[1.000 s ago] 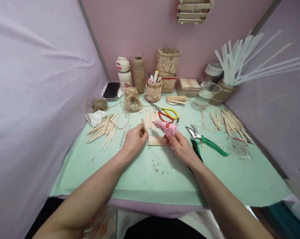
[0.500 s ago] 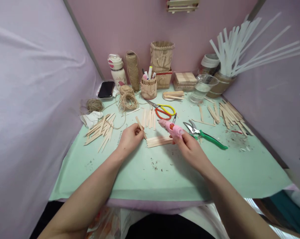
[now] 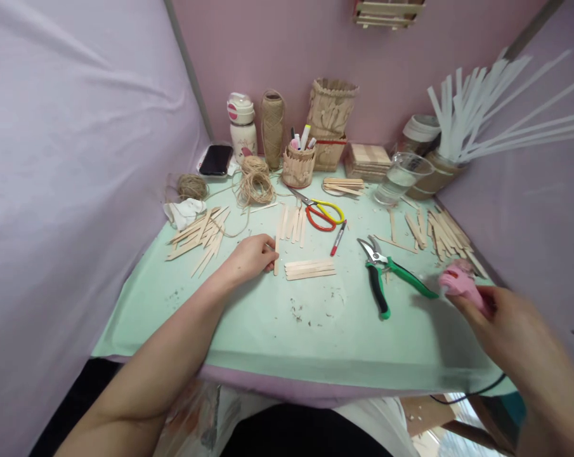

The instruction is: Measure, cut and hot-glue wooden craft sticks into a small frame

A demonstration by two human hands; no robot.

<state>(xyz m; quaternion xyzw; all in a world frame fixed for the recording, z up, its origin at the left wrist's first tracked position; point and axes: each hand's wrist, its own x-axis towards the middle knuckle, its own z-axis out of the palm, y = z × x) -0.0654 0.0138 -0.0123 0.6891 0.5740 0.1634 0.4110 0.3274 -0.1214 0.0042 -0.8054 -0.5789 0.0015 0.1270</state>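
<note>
My left hand (image 3: pixel 248 259) rests on the green mat (image 3: pixel 267 324) and pinches a short wooden stick (image 3: pixel 276 257) that stands against the mat, just left of a small panel of joined sticks (image 3: pixel 310 269). My right hand (image 3: pixel 503 330) is far out at the mat's right side, gripping a pink glue gun (image 3: pixel 459 284), blurred by motion, with its black cord trailing off the table edge. Green-handled cutters (image 3: pixel 386 276) lie between the panel and the glue gun.
Loose sticks (image 3: pixel 198 238) lie at the left and more sticks (image 3: pixel 441 231) at the right. Red-and-yellow scissors (image 3: pixel 321 212), a marker (image 3: pixel 338 237), twine (image 3: pixel 254 186), a phone (image 3: pixel 215 159), a bottle (image 3: pixel 241 130), a pen holder (image 3: pixel 297 168) and a water cup (image 3: pixel 401 178) fill the back.
My right hand has swung the glue gun away from the stick panel, far to the right. My left hand has set its stick down upright beside the panel.
</note>
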